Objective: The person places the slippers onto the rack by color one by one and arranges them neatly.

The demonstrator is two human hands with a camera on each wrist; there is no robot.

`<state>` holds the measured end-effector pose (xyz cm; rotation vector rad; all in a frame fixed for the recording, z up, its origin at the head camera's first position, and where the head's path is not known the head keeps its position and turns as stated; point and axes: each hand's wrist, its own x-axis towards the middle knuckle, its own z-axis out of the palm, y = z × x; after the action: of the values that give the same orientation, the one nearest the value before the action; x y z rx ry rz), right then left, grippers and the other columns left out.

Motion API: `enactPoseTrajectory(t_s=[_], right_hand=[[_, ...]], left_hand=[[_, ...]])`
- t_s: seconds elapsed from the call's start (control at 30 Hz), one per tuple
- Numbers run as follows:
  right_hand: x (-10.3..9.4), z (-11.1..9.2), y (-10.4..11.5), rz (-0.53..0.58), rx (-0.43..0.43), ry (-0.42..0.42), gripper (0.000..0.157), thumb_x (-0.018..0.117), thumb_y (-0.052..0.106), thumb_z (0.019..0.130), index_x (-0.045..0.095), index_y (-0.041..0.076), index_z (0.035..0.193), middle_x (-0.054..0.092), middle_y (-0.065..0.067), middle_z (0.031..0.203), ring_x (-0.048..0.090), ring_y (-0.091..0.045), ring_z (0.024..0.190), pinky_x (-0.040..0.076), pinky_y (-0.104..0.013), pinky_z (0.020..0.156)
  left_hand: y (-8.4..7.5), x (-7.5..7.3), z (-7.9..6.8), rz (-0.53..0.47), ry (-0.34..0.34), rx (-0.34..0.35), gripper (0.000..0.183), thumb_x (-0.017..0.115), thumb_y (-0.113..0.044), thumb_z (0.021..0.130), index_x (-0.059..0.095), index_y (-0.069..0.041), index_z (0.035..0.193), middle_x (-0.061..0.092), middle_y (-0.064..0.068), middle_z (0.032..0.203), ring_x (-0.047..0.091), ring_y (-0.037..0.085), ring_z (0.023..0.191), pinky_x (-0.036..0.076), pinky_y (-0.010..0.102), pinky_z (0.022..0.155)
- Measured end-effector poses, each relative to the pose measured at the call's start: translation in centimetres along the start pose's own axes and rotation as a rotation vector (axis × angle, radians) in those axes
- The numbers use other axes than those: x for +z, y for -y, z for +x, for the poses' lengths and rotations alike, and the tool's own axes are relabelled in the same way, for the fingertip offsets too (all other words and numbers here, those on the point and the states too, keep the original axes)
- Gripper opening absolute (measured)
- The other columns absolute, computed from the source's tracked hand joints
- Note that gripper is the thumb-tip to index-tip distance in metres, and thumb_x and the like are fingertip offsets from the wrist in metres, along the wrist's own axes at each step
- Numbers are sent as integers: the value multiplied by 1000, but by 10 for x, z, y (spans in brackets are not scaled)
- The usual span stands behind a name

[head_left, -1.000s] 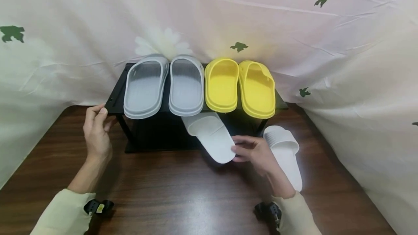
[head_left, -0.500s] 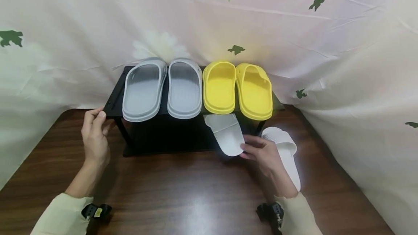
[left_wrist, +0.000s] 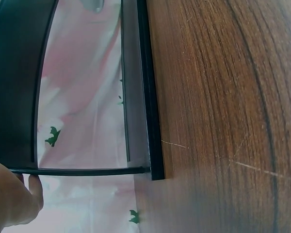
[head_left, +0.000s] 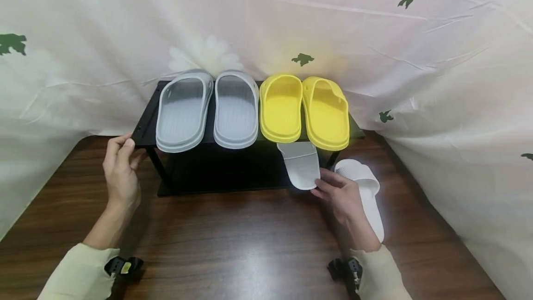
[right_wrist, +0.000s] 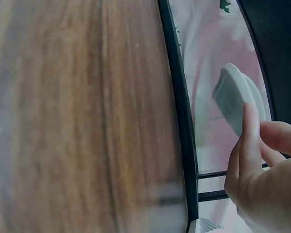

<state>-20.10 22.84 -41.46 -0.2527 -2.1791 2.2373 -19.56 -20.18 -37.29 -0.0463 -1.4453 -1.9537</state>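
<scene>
My right hand (head_left: 339, 193) pinches the heel end of a white slipper (head_left: 301, 170), thumb on one face and fingers on the other. The slipper's front part lies hidden under the upper shelf of a black two-tier shoe rack (head_left: 145, 128). In the right wrist view, the slipper (right_wrist: 233, 97) is between the rack's two tiers. My left hand (head_left: 121, 170) grips the upper shelf's front left corner, thumb on top. A second white slipper (head_left: 368, 203) lies on the table, right of the rack and partly behind my right forearm.
Two grey clogs (head_left: 183, 117) stand on the upper shelf's left part. Two yellow clogs (head_left: 281, 110) stand to their right. Below, the lower shelf (head_left: 216, 170) is black. A patterned cloth (head_left: 233, 22) hangs behind and along the sides. The wooden table (head_left: 216, 244) stretches in front.
My right hand has moved the white slipper rightward and deeper under the upper shelf, below the yellow clogs. My left hand has stayed on the rack corner.
</scene>
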Motion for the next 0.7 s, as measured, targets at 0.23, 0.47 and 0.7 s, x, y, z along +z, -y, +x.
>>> enactPoseTrajectory(t_s=[0.23,0.47,0.7], right_hand=[[-2,2,-4,28,13,-34,45,61,-10,96,55,-7,140,55,-28,138,73,-16,88,59,-32,82],[-3,5,-4,41,39,-42,46,59,-9,97,53,-6,142,52,-29,142,72,-14,89,58,-32,83],[-8,6,-8,53,78,-55,45,57,-7,99,51,-5,144,50,-27,145,71,-13,94,57,-31,86]], left_hand=[[0,1,0,-20,-8,-8,17,50,-14,105,64,-6,112,56,12,113,58,19,100,48,29,86],[-1,1,0,-51,-12,-14,17,50,-12,105,64,-5,112,56,14,113,61,18,95,50,29,86],[0,1,0,-36,-4,-11,18,50,-13,106,64,-5,114,57,13,114,61,18,97,48,29,87]])
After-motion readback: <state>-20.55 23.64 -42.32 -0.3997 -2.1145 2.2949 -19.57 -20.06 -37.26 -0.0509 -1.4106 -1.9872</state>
